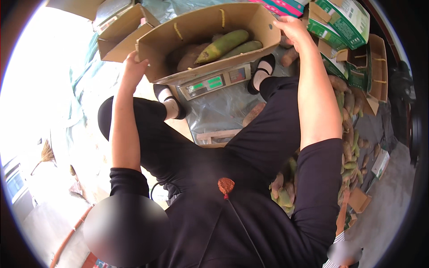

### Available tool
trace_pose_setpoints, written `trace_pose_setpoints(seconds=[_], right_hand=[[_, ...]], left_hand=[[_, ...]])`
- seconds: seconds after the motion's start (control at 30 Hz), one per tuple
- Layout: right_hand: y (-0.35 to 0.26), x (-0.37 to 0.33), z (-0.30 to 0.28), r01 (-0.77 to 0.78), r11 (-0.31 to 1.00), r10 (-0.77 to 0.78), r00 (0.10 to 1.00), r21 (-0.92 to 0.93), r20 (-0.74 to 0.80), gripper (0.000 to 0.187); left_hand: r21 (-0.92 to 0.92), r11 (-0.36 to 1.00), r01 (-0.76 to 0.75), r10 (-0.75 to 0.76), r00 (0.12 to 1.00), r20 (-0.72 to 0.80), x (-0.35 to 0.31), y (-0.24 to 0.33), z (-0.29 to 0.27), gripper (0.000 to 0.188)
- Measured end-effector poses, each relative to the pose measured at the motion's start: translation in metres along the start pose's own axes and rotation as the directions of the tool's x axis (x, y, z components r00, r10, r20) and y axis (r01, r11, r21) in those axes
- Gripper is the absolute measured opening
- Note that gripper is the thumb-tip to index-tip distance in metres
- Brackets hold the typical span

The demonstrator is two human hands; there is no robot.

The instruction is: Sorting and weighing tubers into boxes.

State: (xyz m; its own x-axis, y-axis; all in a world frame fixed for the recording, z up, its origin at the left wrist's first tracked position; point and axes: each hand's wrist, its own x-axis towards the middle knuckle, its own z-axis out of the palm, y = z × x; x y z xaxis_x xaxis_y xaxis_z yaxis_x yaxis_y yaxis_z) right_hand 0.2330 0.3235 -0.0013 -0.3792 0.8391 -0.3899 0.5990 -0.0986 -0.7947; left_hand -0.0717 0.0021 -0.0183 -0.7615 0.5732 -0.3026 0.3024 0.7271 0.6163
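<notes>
An open cardboard box (pixel 243 20) with yellow rope handles is before me, tilted so that its inside shows. Long green radishes (pixel 225 47) lie in it beside darker, brownish roots (pixel 192 58), partly in shadow. My left hand (pixel 135 67) is closed on the box's left end, thumb at the rim. At the right end, my right hand (pixel 292 30) grips the upper corner. Just below the box is a digital scale (pixel 234 77) with a lit green display; the box hides its top, so I cannot tell whether they touch.
Another open carton (pixel 125 38) stands at the left. Green and white cartons (pixel 346 24) are stacked at the far right, near a heap of radishes (pixel 351 156). Plastic sheeting (pixel 210 107) covers the floor between my feet, by a wooden piece (pixel 219 135). A broom (pixel 47 152) lies far left.
</notes>
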Motion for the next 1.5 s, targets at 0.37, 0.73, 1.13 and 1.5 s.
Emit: trace_pose_setpoints(seconds=[0.37,0.73,1.13,1.5], right_hand=[[0.021,0.023,0.01,-0.068,0.992,0.063,0.997,0.102,0.055,0.038],[0.017,0.034,0.022,0.001,0.997,-0.008,0.997,0.083,0.075,0.038],[0.0,0.028,0.017,0.078,0.923,-0.16,0.968,0.378,0.191,0.039],[-0.145,-0.036,0.112,0.13,0.906,-0.316,0.839,0.402,0.442,0.046]], left_hand=[[-0.098,0.985,0.141,-0.133,0.987,0.088,-0.009,0.021,0.006,0.038],[0.458,0.887,-0.055,-0.091,0.953,0.29,0.039,-0.012,0.001,0.022],[0.745,0.477,-0.466,0.011,0.851,0.525,0.058,0.035,-0.059,0.017],[0.803,0.566,-0.187,0.235,0.97,0.06,0.042,-0.166,-0.19,0.016]])
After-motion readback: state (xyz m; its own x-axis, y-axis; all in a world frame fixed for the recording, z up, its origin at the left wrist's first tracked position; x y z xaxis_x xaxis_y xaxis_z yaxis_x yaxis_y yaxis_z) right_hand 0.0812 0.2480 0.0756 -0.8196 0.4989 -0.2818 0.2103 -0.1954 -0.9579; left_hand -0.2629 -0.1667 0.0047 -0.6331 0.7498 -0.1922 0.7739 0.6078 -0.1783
